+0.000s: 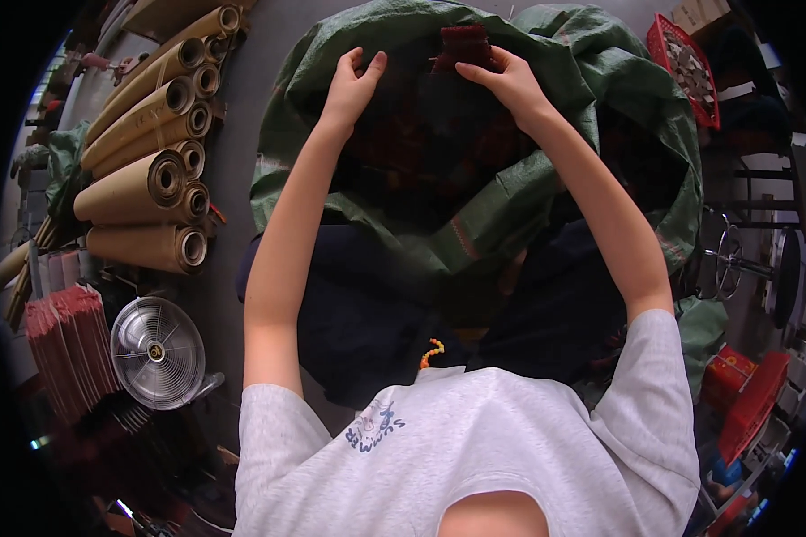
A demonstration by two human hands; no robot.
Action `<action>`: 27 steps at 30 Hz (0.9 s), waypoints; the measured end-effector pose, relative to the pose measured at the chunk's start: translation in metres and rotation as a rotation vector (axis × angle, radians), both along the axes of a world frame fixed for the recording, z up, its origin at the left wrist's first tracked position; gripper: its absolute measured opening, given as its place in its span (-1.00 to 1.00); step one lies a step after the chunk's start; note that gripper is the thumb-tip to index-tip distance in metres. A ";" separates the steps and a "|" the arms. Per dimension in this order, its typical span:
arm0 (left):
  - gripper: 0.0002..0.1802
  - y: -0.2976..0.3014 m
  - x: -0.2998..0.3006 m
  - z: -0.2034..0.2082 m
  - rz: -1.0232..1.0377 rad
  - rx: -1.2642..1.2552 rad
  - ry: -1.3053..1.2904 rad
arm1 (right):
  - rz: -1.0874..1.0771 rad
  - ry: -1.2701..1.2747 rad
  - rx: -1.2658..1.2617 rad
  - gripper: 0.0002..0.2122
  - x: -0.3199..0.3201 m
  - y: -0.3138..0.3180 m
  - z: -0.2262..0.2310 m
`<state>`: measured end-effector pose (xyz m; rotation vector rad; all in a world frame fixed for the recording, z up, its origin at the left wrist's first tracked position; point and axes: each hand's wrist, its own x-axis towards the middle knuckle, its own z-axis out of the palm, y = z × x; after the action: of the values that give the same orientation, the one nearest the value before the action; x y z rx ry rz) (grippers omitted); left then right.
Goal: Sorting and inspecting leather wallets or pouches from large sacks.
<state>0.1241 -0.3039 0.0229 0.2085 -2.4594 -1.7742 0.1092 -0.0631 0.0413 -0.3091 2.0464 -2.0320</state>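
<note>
In the head view, my right hand [513,87] pinches a small dark red folded piece [466,46], leather- or cloth-like, between thumb and fingers. It is above the far part of a large green woven sack [501,201] with its mouth spread wide. My left hand [354,88] hovers over the sack's left side, thumb and bent fingers apart, nothing visible between them. Deep inside, dark reddish shapes show dimly, too dark to make out. Both forearms reach across the sack's near rim.
Rolls of brown material [134,185] are stacked at left, above a round metal fan [157,352] and a reddish bundle [70,349]. Another green sack [631,67] adjoins at right. Beyond it are a red basket of small pieces [685,72] and a round stool [784,277].
</note>
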 end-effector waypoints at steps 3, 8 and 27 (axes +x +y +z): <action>-0.13 0.038 0.012 0.013 -0.329 0.170 -0.005 | -0.053 -0.018 -0.118 -0.69 0.000 -0.003 -0.003; -0.31 0.055 0.028 0.007 -0.350 0.074 -0.061 | -0.095 -0.081 -0.232 -0.70 0.000 -0.015 -0.014; -0.39 0.019 0.027 0.008 -0.390 0.207 -0.319 | -0.212 -0.057 -0.055 -0.63 -0.023 0.010 0.025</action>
<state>0.1515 -0.2845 0.0308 0.0269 -2.6713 -2.3222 0.0860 -0.0534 0.0667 -0.0442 2.0688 -2.1938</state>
